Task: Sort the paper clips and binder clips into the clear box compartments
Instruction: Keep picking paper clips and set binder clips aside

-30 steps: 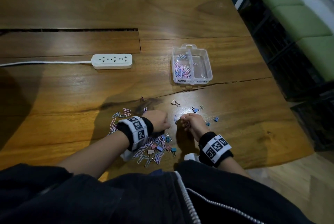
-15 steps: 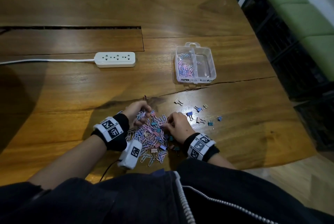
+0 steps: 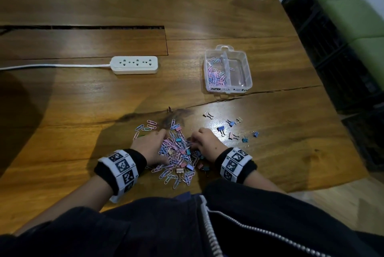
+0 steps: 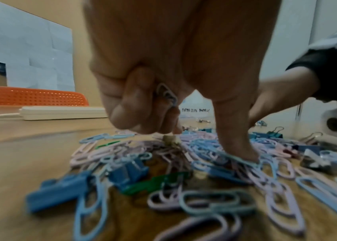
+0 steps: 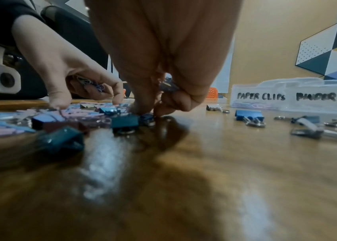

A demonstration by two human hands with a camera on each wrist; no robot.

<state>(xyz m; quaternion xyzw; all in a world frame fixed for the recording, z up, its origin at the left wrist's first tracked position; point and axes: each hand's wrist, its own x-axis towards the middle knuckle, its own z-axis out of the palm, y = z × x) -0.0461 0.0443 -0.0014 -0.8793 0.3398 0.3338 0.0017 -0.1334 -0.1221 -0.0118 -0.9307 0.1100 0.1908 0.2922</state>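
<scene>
From the head camera, both hands rest in the clip pile on the tabletop, the clear box well beyond. Left wrist: left hand curls around paper clips. Right wrist: right hand pinches a binder clip.

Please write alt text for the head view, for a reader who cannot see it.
Both hands, left hand and right hand, dig into a mixed pile of clips on a wooden table. Beyond it stands a clear box with paper clips in its left compartment.
</scene>
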